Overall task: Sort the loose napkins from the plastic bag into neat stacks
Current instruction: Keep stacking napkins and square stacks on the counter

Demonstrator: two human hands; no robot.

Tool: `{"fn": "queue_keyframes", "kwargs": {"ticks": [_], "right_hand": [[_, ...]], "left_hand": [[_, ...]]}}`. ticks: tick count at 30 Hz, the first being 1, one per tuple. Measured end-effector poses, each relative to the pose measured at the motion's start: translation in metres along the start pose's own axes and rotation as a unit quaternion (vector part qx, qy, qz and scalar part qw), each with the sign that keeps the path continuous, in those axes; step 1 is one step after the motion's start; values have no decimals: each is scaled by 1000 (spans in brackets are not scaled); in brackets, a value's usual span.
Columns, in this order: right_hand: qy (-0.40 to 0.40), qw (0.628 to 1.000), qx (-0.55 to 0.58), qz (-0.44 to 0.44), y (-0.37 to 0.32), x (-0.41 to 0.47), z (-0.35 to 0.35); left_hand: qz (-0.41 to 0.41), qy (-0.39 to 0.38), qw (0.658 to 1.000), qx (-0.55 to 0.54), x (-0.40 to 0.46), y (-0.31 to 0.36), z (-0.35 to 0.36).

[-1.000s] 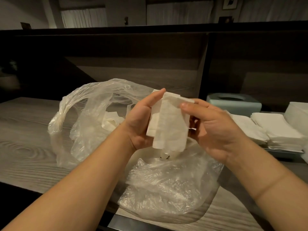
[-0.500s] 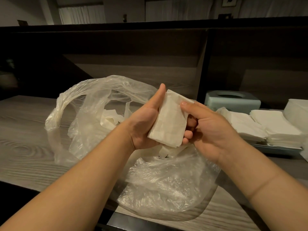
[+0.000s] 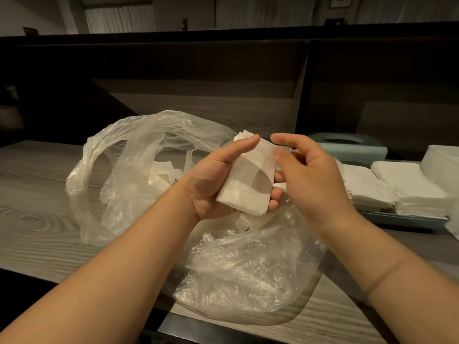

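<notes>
My left hand (image 3: 211,184) holds a small stack of white napkins (image 3: 248,182) above the clear plastic bag (image 3: 243,264), thumb along the stack's left edge and fingers curled under its right side. My right hand (image 3: 305,175) hovers just right of the stack with fingers loosely bent; its index fingertip is near the stack's top right corner, and I cannot tell whether it touches. More loose napkins (image 3: 161,175) lie crumpled inside the bag's open mouth. Neat napkin stacks (image 3: 407,187) sit at the right.
The bag lies on a grey wood-grain counter (image 3: 37,207) with a dark edge close to me. A pale blue tissue box (image 3: 347,145) stands behind my right hand, and the stacks rest on a blue tray (image 3: 402,220). A dark partition wall rises behind.
The loose top napkin has been laid flat onto the stack. My right hand has let go of the stack and lifted slightly away, fingers spread.
</notes>
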State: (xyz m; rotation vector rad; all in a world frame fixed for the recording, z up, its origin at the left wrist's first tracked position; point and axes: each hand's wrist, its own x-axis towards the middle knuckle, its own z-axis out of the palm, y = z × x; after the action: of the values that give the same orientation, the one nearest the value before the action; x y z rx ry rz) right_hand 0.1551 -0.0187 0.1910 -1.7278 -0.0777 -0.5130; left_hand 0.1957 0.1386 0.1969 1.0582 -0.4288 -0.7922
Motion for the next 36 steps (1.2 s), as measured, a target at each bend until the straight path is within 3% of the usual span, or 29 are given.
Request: {"fn": "queue_keyframes", "kwargs": {"ticks": [6,11,15,24,30,36], "right_hand": [[-27,999,32,27,-6,4,-2],[-92,986,-138,-9,4,6,-3],[-175,927,-327,-62,8,4,-2],[-238,849,-464,-84,8,-8,4],[-238,854,-452,-99,4,-6,2],[-276,818,-494,-100,-1,-6,-3]], "left_hand": [[50,12,995,-90,0,5,-8],[95,35,975,-197,1,9,-15],[126,50,957,-257,1,11,-20],[138,81,952,-260,3,12,-19],[136,97,952,-257,4,10,-18],[137,102,952,-255,4,10,-18]]}}
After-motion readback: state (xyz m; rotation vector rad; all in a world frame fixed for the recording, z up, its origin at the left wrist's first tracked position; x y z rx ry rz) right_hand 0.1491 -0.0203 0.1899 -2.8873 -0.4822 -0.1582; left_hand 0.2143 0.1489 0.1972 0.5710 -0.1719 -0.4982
